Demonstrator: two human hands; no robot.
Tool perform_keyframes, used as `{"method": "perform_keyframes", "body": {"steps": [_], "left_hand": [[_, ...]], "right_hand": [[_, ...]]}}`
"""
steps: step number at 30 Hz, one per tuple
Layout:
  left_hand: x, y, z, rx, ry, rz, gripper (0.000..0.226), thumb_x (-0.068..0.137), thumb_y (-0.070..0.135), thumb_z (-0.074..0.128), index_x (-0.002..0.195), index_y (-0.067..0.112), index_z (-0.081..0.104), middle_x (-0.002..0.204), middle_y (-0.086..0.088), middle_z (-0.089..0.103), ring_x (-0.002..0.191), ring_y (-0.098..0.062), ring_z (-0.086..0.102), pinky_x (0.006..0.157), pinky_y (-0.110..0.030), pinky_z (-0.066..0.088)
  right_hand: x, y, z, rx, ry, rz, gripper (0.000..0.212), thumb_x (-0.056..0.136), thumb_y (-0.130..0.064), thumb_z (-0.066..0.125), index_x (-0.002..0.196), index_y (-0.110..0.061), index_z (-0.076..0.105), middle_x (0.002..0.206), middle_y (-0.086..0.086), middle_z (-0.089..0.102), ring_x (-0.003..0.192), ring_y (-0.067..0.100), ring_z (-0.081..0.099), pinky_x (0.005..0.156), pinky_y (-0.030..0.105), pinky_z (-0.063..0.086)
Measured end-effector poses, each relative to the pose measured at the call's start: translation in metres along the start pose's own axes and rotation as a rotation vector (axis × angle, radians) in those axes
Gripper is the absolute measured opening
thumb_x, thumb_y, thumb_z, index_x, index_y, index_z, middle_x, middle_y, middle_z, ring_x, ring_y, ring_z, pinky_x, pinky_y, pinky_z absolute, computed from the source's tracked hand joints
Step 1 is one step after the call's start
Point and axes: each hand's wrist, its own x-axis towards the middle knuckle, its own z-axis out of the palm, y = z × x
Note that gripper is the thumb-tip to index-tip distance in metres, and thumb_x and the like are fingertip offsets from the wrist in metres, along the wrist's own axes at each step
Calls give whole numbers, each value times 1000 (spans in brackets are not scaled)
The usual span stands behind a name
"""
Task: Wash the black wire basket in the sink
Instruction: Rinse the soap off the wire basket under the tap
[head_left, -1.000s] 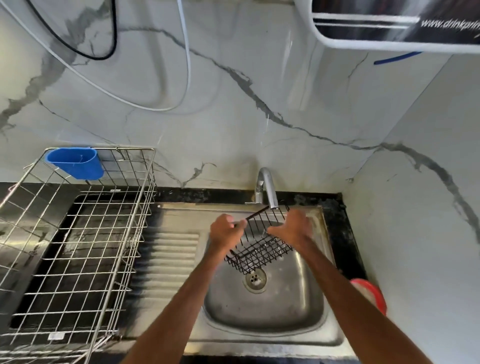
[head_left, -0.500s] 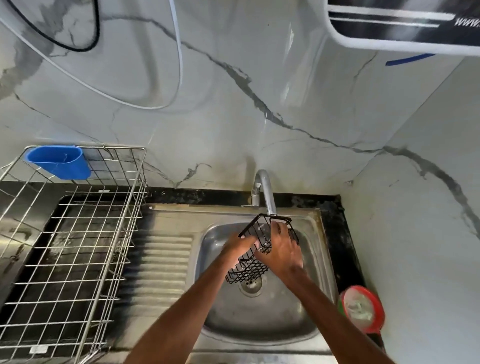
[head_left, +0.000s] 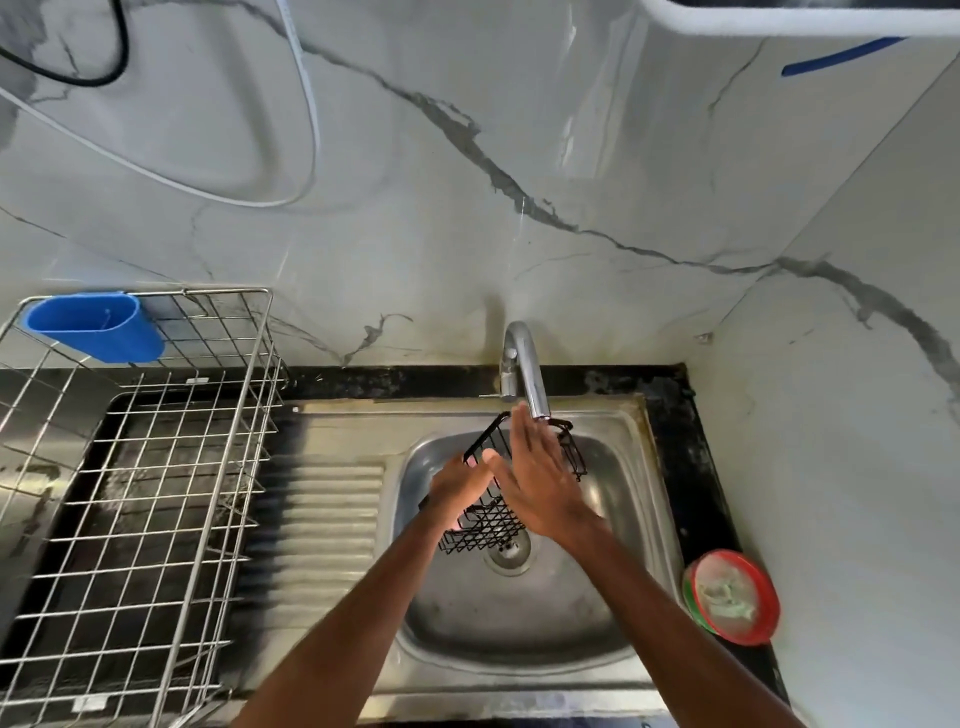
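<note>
Black wire basket (head_left: 488, 525) is tilted over the sink (head_left: 519, 670) bowl near the back edge, under the faucet (head_left: 524, 364). Left hand (head_left: 460, 483) grips its left side; right hand (head_left: 540, 478) is flat, fingers straight, against the basket. Wire dish rack (head_left: 156, 467) sits at the sink's left edge.

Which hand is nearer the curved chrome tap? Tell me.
Right. The right hand has fingertips just beside the curved chrome tap; the left hand is farther off, gripping the black wire basket.
</note>
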Motion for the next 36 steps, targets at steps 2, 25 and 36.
{"method": "perform_keyframes", "body": {"steps": [2,25,36], "left_hand": [[1,-3,0,24,-4,36,38,101,42,51,119,13,66,103,-7,71,95,-21,66,77,-33,55],[-6,-1,-19,53,52,46,10,87,25,58,89,20,66,78,1,55,72,-23,58,82,-59,60],[-6,5,-20,-64,22,-34,19,101,45,53,98,29,63,102,-1,58,96,-31,62,94,-60,55]], "right_hand": [[5,10,6,16,-25,-92,79,101,-63,12,158,-16,-17,166,2,-20,153,16,-18,126,41,-6],[12,77,2,241,-48,255,87,95,-73,10,161,-19,-5,169,9,-2,156,25,-2,125,45,1],[6,8,9,12,77,-223,82,100,-66,10,159,-13,-13,167,5,-19,153,14,-20,126,38,-7]]}}
